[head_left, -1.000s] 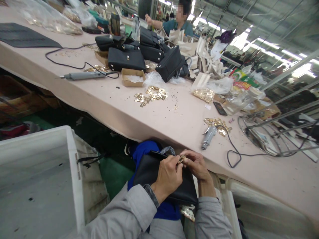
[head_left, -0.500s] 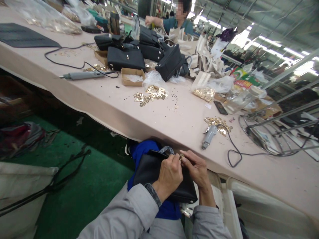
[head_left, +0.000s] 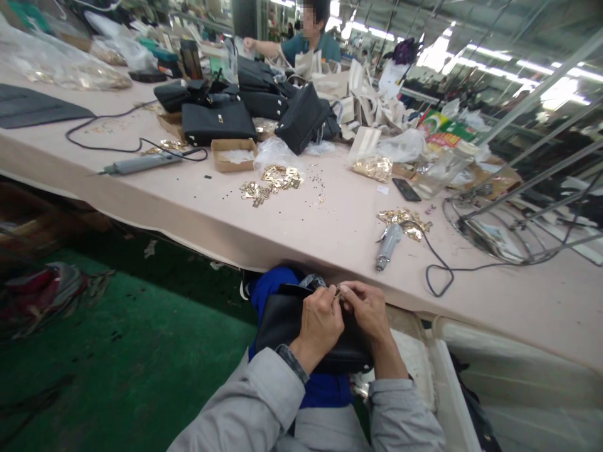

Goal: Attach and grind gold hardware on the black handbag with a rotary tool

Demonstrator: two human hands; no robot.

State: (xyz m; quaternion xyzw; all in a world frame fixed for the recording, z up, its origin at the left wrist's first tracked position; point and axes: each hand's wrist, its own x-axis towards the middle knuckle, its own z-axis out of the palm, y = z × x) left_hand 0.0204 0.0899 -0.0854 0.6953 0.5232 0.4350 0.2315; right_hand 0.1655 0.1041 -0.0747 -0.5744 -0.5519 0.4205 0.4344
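I can see a smooth black bag (head_left: 277, 320) lying tilted, its middle partly hidden from me. A greyish wrapped handle (head_left: 313, 281) stands at the bag's far edge. Above the bag's upper part I have a small gold-toned piece (head_left: 338, 295) pinched in the fingers (head_left: 353, 297), mostly covered.

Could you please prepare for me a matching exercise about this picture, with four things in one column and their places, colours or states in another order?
Things:
1. small metal piece
2. bag under the hands
3. phone
4. cardboard box

Places, colours or states:
A. brown and open at the top
B. black, lying over blue cloth
C. held between the left hand and the right hand
D. dark, lying flat on the table

Right pairs: 1-C, 2-B, 3-D, 4-A
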